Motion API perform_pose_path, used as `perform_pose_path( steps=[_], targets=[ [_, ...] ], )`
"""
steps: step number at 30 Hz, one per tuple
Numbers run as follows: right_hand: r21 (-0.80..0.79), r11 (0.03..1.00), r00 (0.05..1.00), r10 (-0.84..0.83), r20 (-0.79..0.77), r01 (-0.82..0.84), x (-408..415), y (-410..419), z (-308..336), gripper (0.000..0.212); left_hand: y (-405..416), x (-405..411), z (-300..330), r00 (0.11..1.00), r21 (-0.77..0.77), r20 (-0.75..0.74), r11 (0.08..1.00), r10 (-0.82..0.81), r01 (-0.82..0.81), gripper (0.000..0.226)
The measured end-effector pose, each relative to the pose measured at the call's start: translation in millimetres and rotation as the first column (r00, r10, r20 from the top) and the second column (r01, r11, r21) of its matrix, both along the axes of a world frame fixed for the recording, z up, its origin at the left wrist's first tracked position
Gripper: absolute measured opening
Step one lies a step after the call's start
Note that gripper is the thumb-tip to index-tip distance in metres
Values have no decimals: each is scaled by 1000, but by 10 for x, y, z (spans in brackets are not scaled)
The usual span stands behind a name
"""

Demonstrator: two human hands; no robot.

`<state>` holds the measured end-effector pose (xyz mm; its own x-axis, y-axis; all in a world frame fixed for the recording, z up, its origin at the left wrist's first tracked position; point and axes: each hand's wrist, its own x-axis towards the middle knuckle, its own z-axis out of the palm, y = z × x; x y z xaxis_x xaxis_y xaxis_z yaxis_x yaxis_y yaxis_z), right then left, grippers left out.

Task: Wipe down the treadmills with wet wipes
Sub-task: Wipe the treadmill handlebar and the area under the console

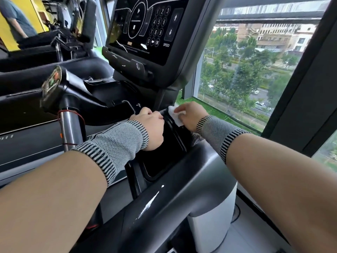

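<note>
I stand at a black treadmill with a dark console screen (145, 28) above and a glossy black side tray (164, 157) on its right arm. My right hand (191, 115) holds a white wet wipe (176, 116) and presses it on the tray's far edge. My left hand (151, 126) rests with curled fingers on the tray's inner rim, right beside the wipe; what its fingers hold is hidden. Both wrists wear grey knitted bands. The grey handrail (182, 194) runs toward me below the tray.
A centre handlebar post with a round control end (52, 84) rises on the left. More treadmills (36, 73) stand further left, and a person (16, 19) stands at the far left by a yellow wall. A large window (246, 70) is close on the right.
</note>
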<state>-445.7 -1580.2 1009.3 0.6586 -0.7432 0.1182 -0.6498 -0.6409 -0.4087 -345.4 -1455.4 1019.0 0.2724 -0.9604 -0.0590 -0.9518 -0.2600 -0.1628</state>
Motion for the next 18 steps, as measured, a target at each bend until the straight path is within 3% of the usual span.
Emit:
perform_pose_path(
  steps=[5, 9, 12, 14, 18],
  targets=[
    [-33, 994, 990, -102, -92, 99, -248, -94, -109, 34, -60, 90, -57, 1000, 9, -21, 1000, 18, -18, 50],
    [-67, 996, 998, 61, 1, -60, -257, 75, -132, 29, -89, 103, -39, 1000, 27, -6, 1000, 4, -4, 44],
    [-11, 1000, 1000, -20, 14, 20, -193, 28, -122, 32, -12, 130, 144, 997, -41, -82, 999, 14, -17, 34],
    [-51, 998, 999, -43, -23, 41, -117, 37, -95, 36, 105, 247, 294, 992, -48, -104, 996, 65, -70, 39],
    [-147, 981, 991, 132, 9, -130, 60, 261, -66, 35, 339, 484, 417, 982, -33, -33, 982, 187, -188, 36]
  ],
)
